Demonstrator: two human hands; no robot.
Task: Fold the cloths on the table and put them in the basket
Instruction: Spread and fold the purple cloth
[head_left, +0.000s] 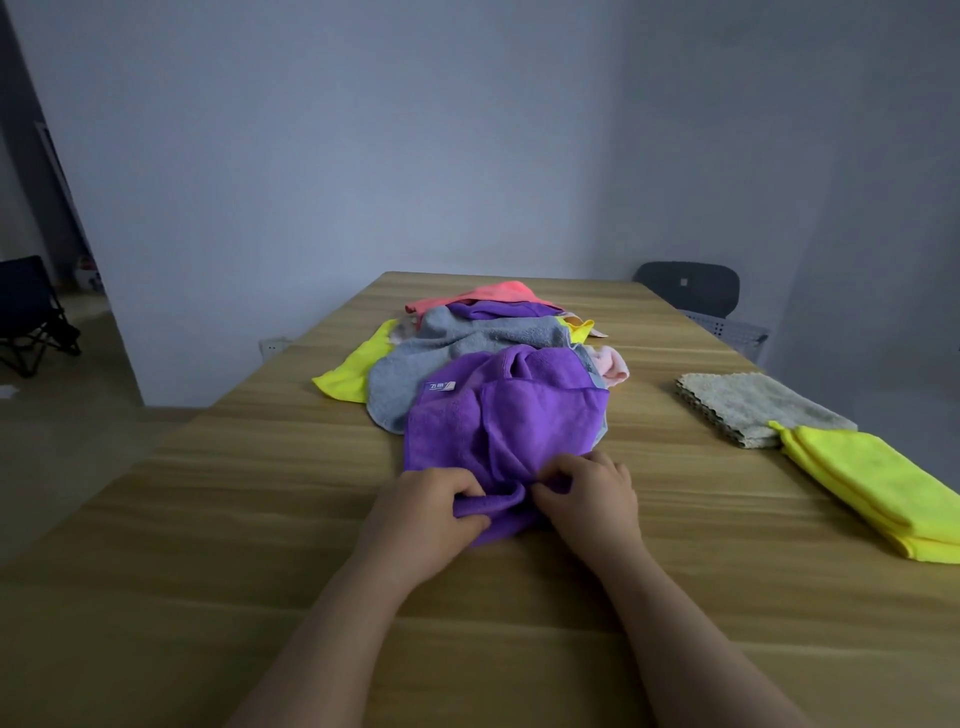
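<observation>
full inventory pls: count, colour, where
table: 1, wood, centre
purple cloth: 1, purple, pile's near end
second purple cloth: 1, purple, far pile
grey cloth: 1, grey, middle
yellow cloth: 1, yellow, pile's left
coral cloth: 1, coral, far end
pink cloth: 1, pale, pile's right
folded beige cloth: 1, beige, right
folded yellow cloth: 1, yellow, beside it
basket: 1, pale, beyond right edge
chair: 1, dark, behind basket
folding chair: 1, dark, left floor
left hand, right hand: 2, bare, gripping purple cloth
</observation>
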